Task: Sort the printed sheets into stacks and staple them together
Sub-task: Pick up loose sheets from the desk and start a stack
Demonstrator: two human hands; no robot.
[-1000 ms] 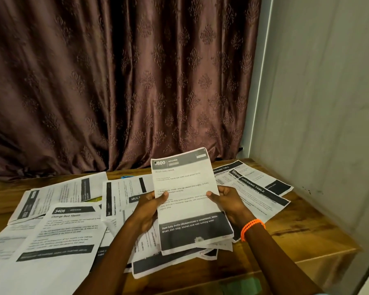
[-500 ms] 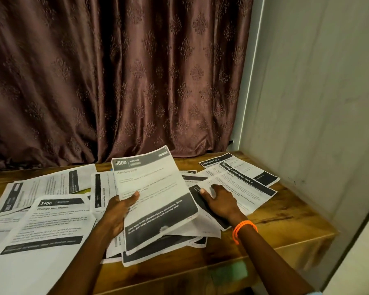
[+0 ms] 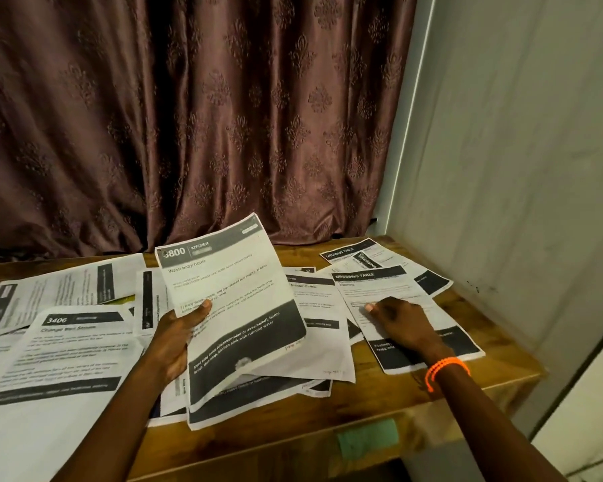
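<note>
White paper throughout. Left hand (image 3: 174, 346) grip clenched on the "3800 Kitchen" sheet (image 3: 230, 307), thumb on top, sheet lifted and tilted, long axis running away from the grip toward the curtain (image 3: 188, 116). Right hand (image 3: 401, 320) flat, fingers pressing the "Dressing Table" sheet (image 3: 397, 307) lying on the surface (image 3: 362, 405), right of the left grip. Probably nearer hand for that stack. Surface edge and wall (image 3: 519, 168) close on right; room left tight, covered by the "3406" sheet (image 3: 67, 353). No stapler visible.
</note>
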